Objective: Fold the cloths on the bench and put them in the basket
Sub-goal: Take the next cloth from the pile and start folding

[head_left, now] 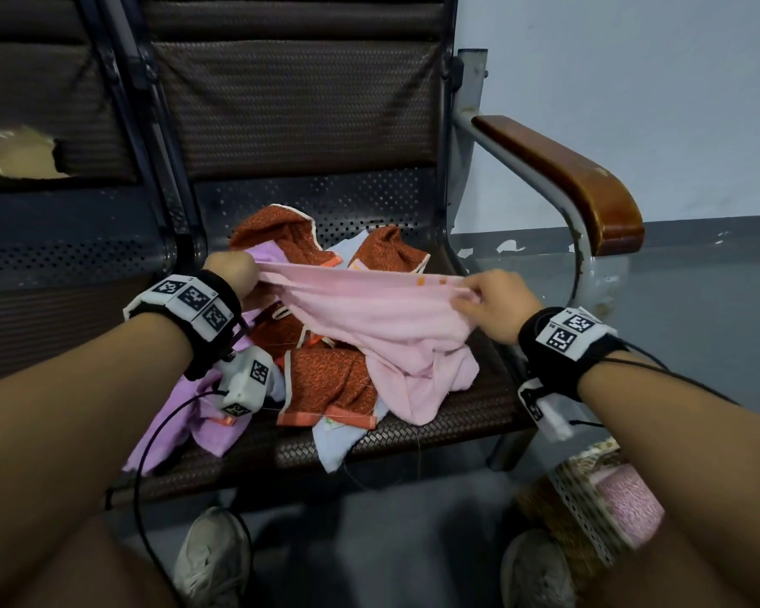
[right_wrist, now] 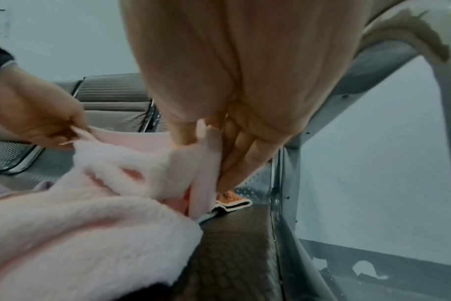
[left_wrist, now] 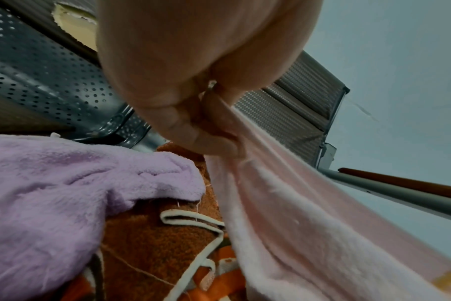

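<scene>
A pink cloth is stretched between my two hands above the bench seat. My left hand pinches its left top edge, and my right hand pinches the right top edge. The lower part of the pink cloth hangs onto the pile. Under it lie rust-orange cloths, a lilac cloth and a pale blue one. In the left wrist view my fingers curl round the pink cloth. The basket stands on the floor at lower right, with a pink cloth inside.
A brown wooden armrest on a grey metal frame borders the seat on the right. A second seat with a torn backrest lies to the left. My shoes are on the grey floor below the bench.
</scene>
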Demonstrator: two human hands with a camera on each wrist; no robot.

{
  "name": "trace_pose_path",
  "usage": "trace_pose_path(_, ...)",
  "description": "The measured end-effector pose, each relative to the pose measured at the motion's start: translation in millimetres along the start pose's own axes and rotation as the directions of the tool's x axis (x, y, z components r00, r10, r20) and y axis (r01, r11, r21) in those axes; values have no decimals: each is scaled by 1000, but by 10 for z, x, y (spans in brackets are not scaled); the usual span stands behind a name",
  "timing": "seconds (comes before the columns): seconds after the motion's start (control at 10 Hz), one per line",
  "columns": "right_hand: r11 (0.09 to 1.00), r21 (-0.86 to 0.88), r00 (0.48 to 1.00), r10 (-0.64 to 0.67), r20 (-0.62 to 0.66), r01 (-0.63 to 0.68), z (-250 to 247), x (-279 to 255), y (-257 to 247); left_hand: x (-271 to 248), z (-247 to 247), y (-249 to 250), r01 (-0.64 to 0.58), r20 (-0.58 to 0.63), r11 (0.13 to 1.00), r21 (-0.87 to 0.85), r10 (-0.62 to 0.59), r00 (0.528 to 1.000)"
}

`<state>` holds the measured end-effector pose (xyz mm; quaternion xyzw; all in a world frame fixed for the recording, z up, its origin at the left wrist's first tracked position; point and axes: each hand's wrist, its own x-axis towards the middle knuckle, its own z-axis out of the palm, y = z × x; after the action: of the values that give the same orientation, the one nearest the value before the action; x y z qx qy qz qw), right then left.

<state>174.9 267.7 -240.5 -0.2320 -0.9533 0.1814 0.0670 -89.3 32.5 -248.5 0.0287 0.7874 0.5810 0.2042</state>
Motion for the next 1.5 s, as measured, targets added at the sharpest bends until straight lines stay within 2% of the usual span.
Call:
trace_pose_path(0.1,983,182,991,49,-126,-25,-74,19,14,-74,18,76,38,-7,995,-87,-39,999)
trace_pose_path(0.2,931,364,978,97,-186,-23,-184,21,-15,-138,8,77,19,60,988,-151,-10,998)
trace_pose_path(0.3,927,368,978,141,-155,-75,-246,51,-54,-231,1,45,-224,240,970,98,196,951)
trace_pose_path(0.4,936,321,961,211,-180,-145,-270,65,-108,-243,-48,-14,-456,225,792,406,397,890)
trace_pose_path(0.5,947,303,954,186,-235,-110,-350,76,-147,-239,-119,13,-502,131,752,428,499,857)
trace_pose_path(0.6,970,239,971,92,-219,-38,-472,66,-184,-224,-142,104,-524,89,806,276,521,849)
trace_pose_path(0.7,964,263,979,28,-203,27,-612,32,-250,-252,-164,290,-484,-12,875,18,485,875)
trace_pose_path(0.9,863,504,960,104,-261,44,-1067,44,-455,-443,-149,762,-579,-144,814,-36,569,809)
trace_pose_path(1.0,833,554,953,166,-254,2,-1336,69,-578,-542,-182,1075,-551,-197,824,-128,523,829)
trace_pose_path(1.1,756,653,941,257,-218,-55,-1545,125,-720,-679,-195,1370,-449,-259,869,-209,394,882)
trace_pose_path(1.2,620,778,934,330,-140,-102,-1695,147,-903,-863,-112,1582,-393,-227,877,-276,338,913)
trace_pose_path(1.3,488,862,951,309,-25,-136,-1745,132,-1102,-1144,71,1734,-334,-57,867,-371,338,940)
trace_pose_path(1.4,464,874,966,257,22,-143,-1735,107,-1291,-1506,299,1776,-326,128,879,-348,389,912)
trace_pose_path(1.5,386,910,985,137,106,-152,-1698,47,-1454,-1799,471,1698,-470,308,853,-227,521,796)
